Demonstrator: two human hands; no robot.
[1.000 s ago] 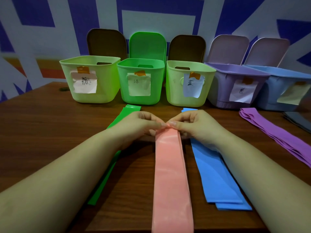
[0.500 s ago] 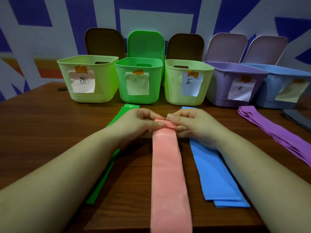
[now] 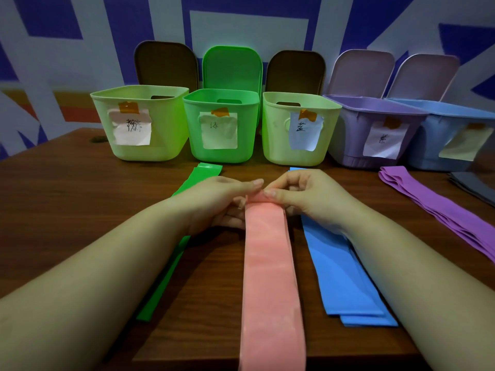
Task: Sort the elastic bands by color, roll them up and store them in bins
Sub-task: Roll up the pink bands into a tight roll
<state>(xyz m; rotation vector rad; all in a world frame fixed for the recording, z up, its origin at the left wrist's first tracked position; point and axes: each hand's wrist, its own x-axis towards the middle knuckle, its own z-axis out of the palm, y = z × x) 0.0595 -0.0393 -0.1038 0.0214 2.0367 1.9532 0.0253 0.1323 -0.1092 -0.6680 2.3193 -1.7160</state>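
A pink elastic band [image 3: 270, 277] lies lengthwise on the wooden table [image 3: 67, 210], running toward me past the near edge. Its far end is curled into a small roll. My left hand [image 3: 217, 202] and my right hand [image 3: 302, 199] both pinch that rolled end with thumbs and fingertips. A green band [image 3: 166, 274] lies under my left forearm. Blue bands [image 3: 345, 279] lie under my right forearm. Purple bands [image 3: 439, 210] lie at the right. Five labelled bins stand in a row at the back: light green [image 3: 171, 135], green [image 3: 246, 129], light green [image 3: 278, 135], purple [image 3: 353, 135], blue [image 3: 434, 140].
Dark grey bands [image 3: 474, 186] lie at the far right edge. Open lids stand up behind the bins against the painted wall. Bare wood shows at the left of the table.
The rolled far end of the pink band has come a little nearer to me as both hands turned it over. The other bands and the bins have not moved.
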